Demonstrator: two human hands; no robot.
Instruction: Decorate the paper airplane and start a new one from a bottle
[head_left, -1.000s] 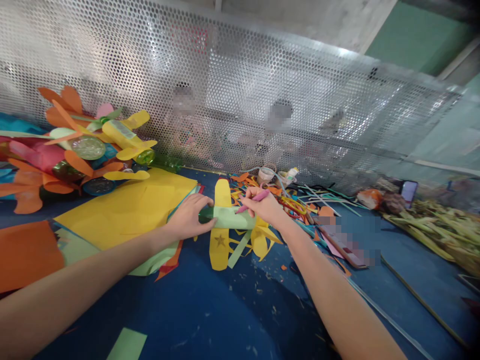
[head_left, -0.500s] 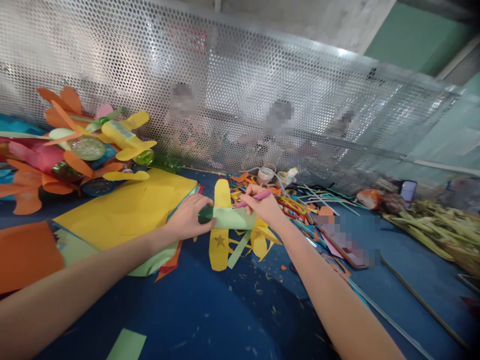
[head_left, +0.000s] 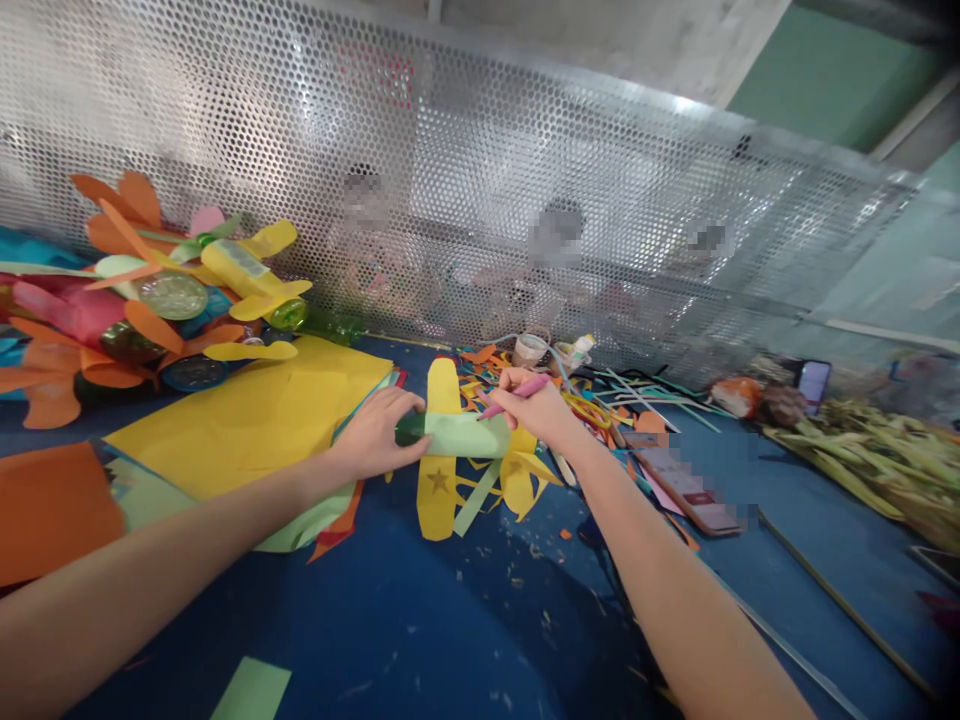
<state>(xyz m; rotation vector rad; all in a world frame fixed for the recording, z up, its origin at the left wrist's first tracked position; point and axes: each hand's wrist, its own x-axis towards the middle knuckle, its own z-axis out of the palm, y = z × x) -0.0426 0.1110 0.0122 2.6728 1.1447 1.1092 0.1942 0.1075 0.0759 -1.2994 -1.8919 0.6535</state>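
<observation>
Now left hand (head_left: 375, 437) grips the green bottle wrapped in pale green paper (head_left: 457, 436) over yellow paper wings (head_left: 439, 460). Right hand (head_left: 534, 408), fingers closed, pinches a pink pen (head_left: 517, 392) on the wrap

Craft workshop, paper scraps (head_left: 592, 400), finished paper planes (head_left: 240, 275), mesh partition (head_left: 525, 180)

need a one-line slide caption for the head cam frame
Left hand steadies a green paper-wrapped bottle plane with yellow paper wings while right hand holds a pink pen to it.
</observation>
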